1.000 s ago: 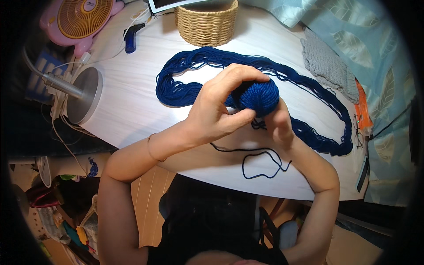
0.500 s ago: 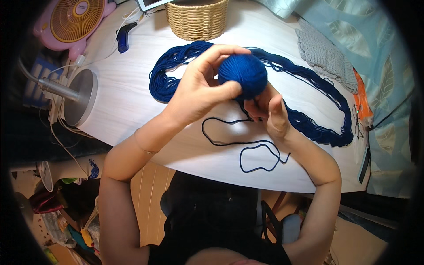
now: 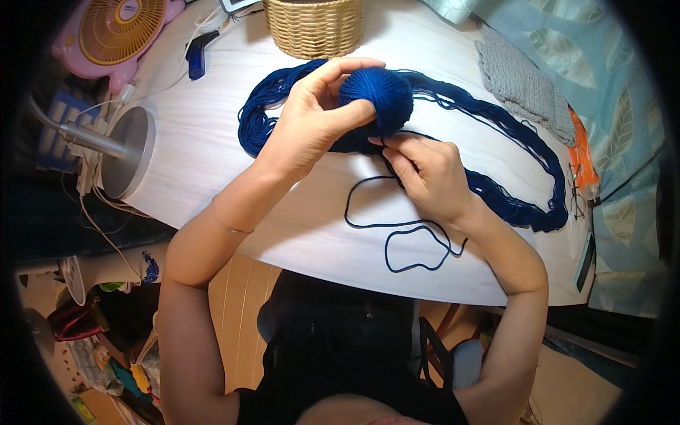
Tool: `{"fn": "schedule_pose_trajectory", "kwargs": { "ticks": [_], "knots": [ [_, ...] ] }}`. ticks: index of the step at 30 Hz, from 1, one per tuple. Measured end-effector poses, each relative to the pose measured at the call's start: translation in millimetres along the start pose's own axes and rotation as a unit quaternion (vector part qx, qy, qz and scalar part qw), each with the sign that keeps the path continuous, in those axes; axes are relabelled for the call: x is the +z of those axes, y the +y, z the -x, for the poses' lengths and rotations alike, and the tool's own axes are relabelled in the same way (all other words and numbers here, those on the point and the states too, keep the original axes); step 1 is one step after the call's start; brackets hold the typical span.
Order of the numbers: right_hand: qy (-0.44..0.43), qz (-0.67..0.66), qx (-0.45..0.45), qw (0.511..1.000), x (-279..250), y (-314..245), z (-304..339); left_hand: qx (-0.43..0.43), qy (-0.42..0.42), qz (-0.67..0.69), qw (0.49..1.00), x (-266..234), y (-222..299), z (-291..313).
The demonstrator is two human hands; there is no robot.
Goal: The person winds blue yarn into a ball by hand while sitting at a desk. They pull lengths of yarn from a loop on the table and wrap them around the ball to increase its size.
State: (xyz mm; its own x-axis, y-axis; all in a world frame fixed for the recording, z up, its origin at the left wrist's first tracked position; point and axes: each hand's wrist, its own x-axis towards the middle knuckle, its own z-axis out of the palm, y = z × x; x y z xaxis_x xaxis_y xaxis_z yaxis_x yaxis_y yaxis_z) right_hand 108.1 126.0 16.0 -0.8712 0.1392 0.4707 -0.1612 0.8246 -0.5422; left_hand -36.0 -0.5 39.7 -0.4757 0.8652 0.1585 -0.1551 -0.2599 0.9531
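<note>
From the head view, I am cupping the ball of dark blue yarn in my left hand, fingers curled over its far side and thumb pressing its near face, holding it just above the middle of the white surface. My right hand is sitting right beneath the ball, fingertips pressed together and pinching the single strand where it leaves the ball. That strand is trailing toward me in loose loops that are lying close to the near rounded edge of the surface.

The ball is round, tightly wound and matte. Behind it, a long loose skein of the same blue yarn is spreading in a wide oval from the left of my hand out to the right edge. A woven basket with a ribbed straw wall is standing at the far edge, and a grey knitted piece is lying far right.

To the left, the surface is offering bare wood-grained room up to a round metal lamp base at the left edge.
</note>
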Motion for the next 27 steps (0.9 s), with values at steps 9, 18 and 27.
{"fn": "schedule_pose_trajectory", "kwargs": {
  "ticks": [9, 18, 27],
  "knots": [
    [0.011, 0.022, -0.081, 0.996, -21.5, -25.3, -4.7, 0.044, -0.077, -0.132, 0.987, 1.8, -4.5, -0.4],
    [0.060, 0.146, -0.300, 0.941, -30.7, -16.8, -6.3, -0.037, -0.137, -0.097, 0.985, 7.4, 0.1, 7.3],
    [0.059, 0.155, -0.335, 0.928, -38.0, -16.1, -11.8, -0.070, -0.174, -0.110, 0.976, 9.4, 2.4, 7.8]
  ]
}}
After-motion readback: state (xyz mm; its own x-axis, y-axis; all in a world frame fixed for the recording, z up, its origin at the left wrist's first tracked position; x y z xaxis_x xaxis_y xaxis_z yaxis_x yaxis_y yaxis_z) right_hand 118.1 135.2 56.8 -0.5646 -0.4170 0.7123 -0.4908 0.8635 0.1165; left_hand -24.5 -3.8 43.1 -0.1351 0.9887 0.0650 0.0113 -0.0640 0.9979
